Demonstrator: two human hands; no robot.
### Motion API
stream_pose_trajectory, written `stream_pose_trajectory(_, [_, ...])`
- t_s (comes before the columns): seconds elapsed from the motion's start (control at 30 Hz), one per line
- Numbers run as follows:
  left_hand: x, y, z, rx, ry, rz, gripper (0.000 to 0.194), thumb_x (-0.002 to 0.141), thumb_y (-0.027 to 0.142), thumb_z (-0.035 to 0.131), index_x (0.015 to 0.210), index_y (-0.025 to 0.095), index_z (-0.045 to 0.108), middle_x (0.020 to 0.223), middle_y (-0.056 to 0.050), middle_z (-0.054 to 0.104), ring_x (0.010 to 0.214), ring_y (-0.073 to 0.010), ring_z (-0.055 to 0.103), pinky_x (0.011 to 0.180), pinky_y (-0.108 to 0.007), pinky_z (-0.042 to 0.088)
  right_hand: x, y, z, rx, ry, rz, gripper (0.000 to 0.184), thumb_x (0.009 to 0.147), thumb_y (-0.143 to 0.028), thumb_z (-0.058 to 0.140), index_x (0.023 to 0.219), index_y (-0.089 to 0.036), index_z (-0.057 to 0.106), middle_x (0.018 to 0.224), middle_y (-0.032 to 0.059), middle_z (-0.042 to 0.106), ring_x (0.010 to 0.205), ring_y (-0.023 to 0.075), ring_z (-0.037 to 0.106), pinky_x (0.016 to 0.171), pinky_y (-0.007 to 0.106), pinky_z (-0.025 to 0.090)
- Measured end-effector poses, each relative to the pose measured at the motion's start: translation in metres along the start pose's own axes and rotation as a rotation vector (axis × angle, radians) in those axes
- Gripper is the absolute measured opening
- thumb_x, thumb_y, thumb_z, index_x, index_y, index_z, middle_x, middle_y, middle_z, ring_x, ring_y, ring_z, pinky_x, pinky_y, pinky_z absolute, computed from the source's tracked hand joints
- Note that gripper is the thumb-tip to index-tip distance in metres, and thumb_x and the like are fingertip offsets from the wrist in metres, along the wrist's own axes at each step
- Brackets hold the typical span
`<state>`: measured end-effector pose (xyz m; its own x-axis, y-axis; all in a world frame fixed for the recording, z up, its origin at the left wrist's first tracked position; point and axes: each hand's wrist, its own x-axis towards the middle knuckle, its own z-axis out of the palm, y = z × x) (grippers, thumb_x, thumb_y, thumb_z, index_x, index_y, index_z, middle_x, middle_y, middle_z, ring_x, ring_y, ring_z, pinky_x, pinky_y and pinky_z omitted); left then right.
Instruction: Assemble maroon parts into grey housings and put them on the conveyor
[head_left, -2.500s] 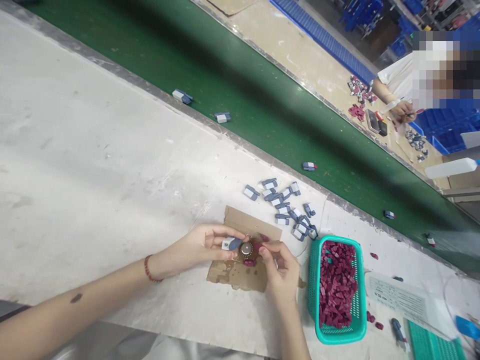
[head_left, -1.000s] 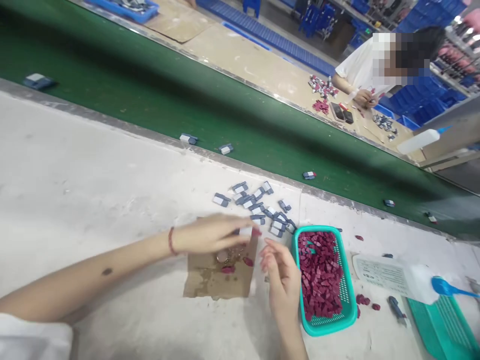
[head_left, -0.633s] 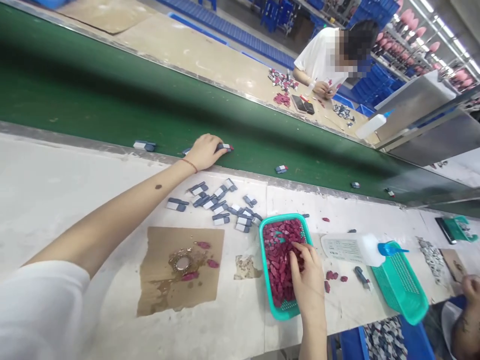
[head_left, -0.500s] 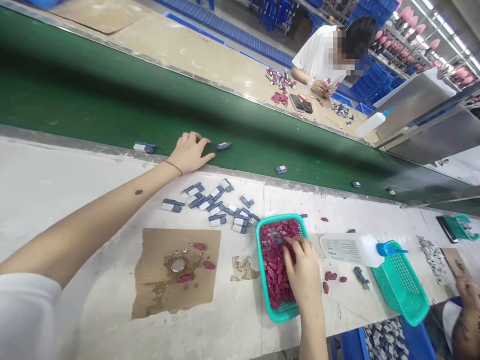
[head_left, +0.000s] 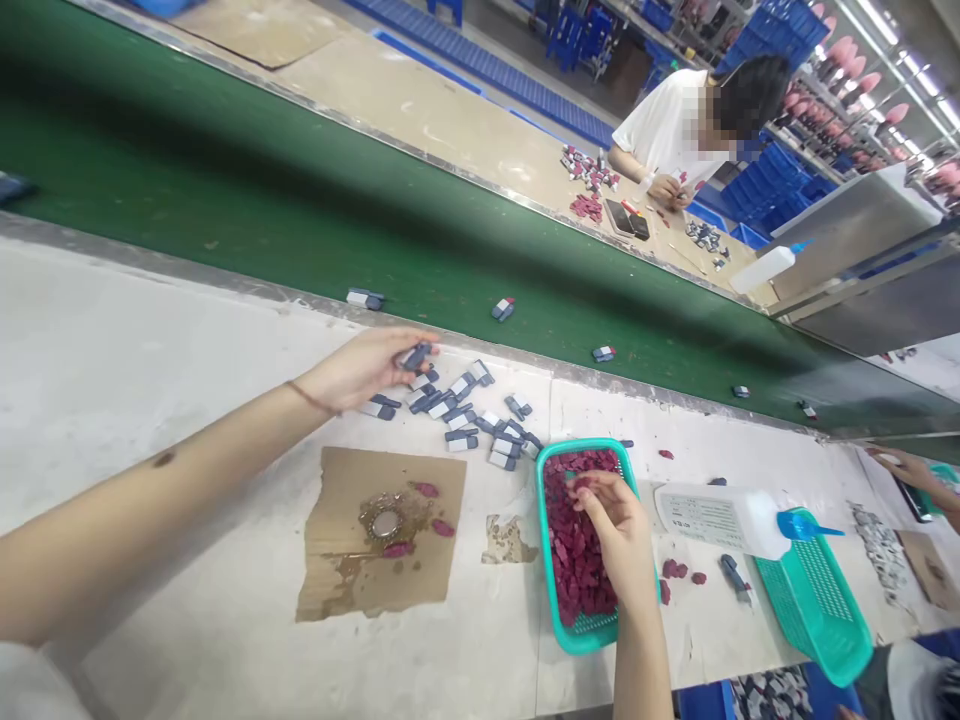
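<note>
My left hand (head_left: pixel 382 368) grips a small navy and light-grey plastic part (head_left: pixel 415 355), above the near edge of the belt. Just below it, several like navy-grey parts (head_left: pixel 457 405) lie in a loose group on the table. My right hand (head_left: pixel 619 525) is over a green plastic basket (head_left: pixel 541 540) full of small maroon pieces (head_left: pixel 581 570). Its thumb and fingers are pinched on one maroon piece (head_left: pixel 581 484). To the left, a cardboard sheet (head_left: pixel 330 540) bears a wet, shiny puddle around a round spot, with 3 maroon pieces (head_left: pixel 397 549) lying there.
A green conveyor belt (head_left: pixel 300 210) crosses behind the table, carrying several spaced parts. On the right lie a white bottle (head_left: pixel 720 518) with a blue nozzle and a second green basket (head_left: pixel 825 620). A co-worker (head_left: pixel 675 130) sits across the belt; another person's hand (head_left: pixel 911 470) is at far right.
My left hand has come back from the belt and now holds a navy-grey part. My right hand has turned and lifted slightly, pinching a maroon piece. The view has shifted left.
</note>
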<state>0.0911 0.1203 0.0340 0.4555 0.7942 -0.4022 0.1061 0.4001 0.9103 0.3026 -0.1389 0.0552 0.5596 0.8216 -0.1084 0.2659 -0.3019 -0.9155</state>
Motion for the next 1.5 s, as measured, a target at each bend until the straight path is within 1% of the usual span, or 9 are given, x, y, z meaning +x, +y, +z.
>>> stream_pose_trajectory(0.13, [-0.061, -0.020, -0.019, -0.070, -0.087, -0.092, 0.033, 0.068, 0.037, 0.079, 0.095, 0.020, 0.070, 0.106, -0.010, 0.072, 0.090, -0.0239, 0.065, 0.072, -0.031, 0.054, -0.016, -0.019, 0.028, 0.366, -0.049, 0.147, 0.025, 0.078, -0.038, 0.069, 0.097, -0.021, 0.068, 0.071, 0.0011, 0.069, 0.063, 0.0156, 0.062, 0.062, 0.029, 0.051])
stream_pose_trajectory(0.33, [-0.113, -0.043, -0.040, -0.241, -0.114, -0.266, 0.040, 0.065, 0.040, 0.082, 0.097, 0.018, 0.072, 0.111, -0.012, 0.072, 0.110, -0.0287, 0.063, 0.094, -0.035, 0.052, -0.025, -0.030, 0.089, 0.413, -0.191, 0.237, 0.017, 0.070, -0.035, 0.076, 0.079, -0.021, 0.072, 0.076, 0.0062, 0.075, 0.070, 0.0187, 0.067, 0.066, 0.030, 0.054])
stream_pose_trajectory(0.47, [-0.126, -0.050, -0.043, -0.389, -0.085, -0.301, 0.036, 0.071, 0.033, 0.079, 0.101, 0.018, 0.069, 0.121, -0.011, 0.068, 0.099, -0.0241, 0.069, 0.075, -0.028, 0.059, -0.028, -0.024, 0.129, 0.320, -0.190, 0.222, 0.016, 0.068, -0.033, 0.076, 0.075, -0.019, 0.072, 0.076, 0.0054, 0.074, 0.068, 0.0183, 0.066, 0.066, 0.031, 0.054])
stream_pose_trajectory(0.6, [-0.129, -0.058, -0.044, -0.377, -0.120, -0.280, 0.036, 0.076, 0.038, 0.075, 0.105, 0.020, 0.066, 0.126, -0.010, 0.064, 0.086, -0.0204, 0.071, 0.053, -0.020, 0.054, -0.033, -0.018, 0.152, 0.162, -0.179, 0.078, 0.014, 0.075, -0.032, 0.071, 0.073, -0.019, 0.068, 0.073, 0.0042, 0.071, 0.067, 0.0177, 0.064, 0.062, 0.029, 0.052])
stream_pose_trajectory(0.8, [-0.130, -0.069, -0.048, -0.530, -0.205, -0.315, 0.024, 0.080, 0.028, 0.072, 0.100, 0.018, 0.064, 0.109, -0.008, 0.072, 0.116, -0.0239, 0.061, 0.099, -0.034, 0.050, -0.036, -0.019, 0.165, -0.164, -0.294, -0.264, 0.018, 0.088, -0.026, 0.057, 0.073, -0.021, 0.064, 0.072, 0.0037, 0.068, 0.068, 0.0171, 0.061, 0.065, 0.029, 0.049])
stream_pose_trajectory(0.97, [-0.131, -0.068, -0.052, -0.423, -0.229, -0.222, 0.030, 0.082, 0.033, 0.068, 0.106, 0.021, 0.055, 0.111, -0.008, 0.071, 0.114, -0.0249, 0.062, 0.095, -0.039, 0.048, -0.036, -0.021, 0.168, -0.312, -0.375, -0.382, 0.025, 0.092, -0.022, 0.049, 0.072, -0.023, 0.062, 0.069, 0.0042, 0.064, 0.067, 0.0178, 0.059, 0.064, 0.030, 0.048])
stream_pose_trajectory(1.13, [-0.131, -0.068, -0.053, -0.305, -0.231, -0.173, 0.038, 0.078, 0.039, 0.070, 0.107, 0.019, 0.058, 0.111, -0.009, 0.070, 0.109, -0.0257, 0.062, 0.088, -0.037, 0.049, -0.037, -0.023, 0.166, -0.284, -0.373, -0.343, 0.024, 0.091, -0.024, 0.050, 0.071, -0.023, 0.063, 0.068, 0.0036, 0.065, 0.064, 0.0178, 0.059, 0.060, 0.029, 0.047])
stream_pose_trajectory(1.37, [-0.130, -0.070, -0.052, -0.301, -0.108, -0.238, 0.037, 0.063, 0.031, 0.081, 0.092, 0.018, 0.063, 0.092, -0.004, 0.070, 0.087, -0.0214, 0.065, 0.078, -0.034, 0.053, -0.032, -0.018, 0.161, -0.176, -0.210, -0.130, 0.021, 0.088, -0.034, 0.057, 0.075, -0.020, 0.065, 0.070, 0.0019, 0.069, 0.066, 0.0177, 0.063, 0.062, 0.028, 0.048])
stream_pose_trajectory(1.5, [-0.129, -0.068, -0.053, -0.377, -0.131, -0.269, 0.041, 0.066, 0.028, 0.081, 0.103, 0.019, 0.064, 0.085, -0.002, 0.069, 0.078, -0.0170, 0.064, 0.071, -0.029, 0.051, -0.031, -0.018, 0.162, -0.131, -0.217, -0.070, 0.021, 0.086, -0.035, 0.059, 0.074, -0.019, 0.065, 0.069, 0.0015, 0.068, 0.063, 0.0167, 0.061, 0.061, 0.028, 0.047])
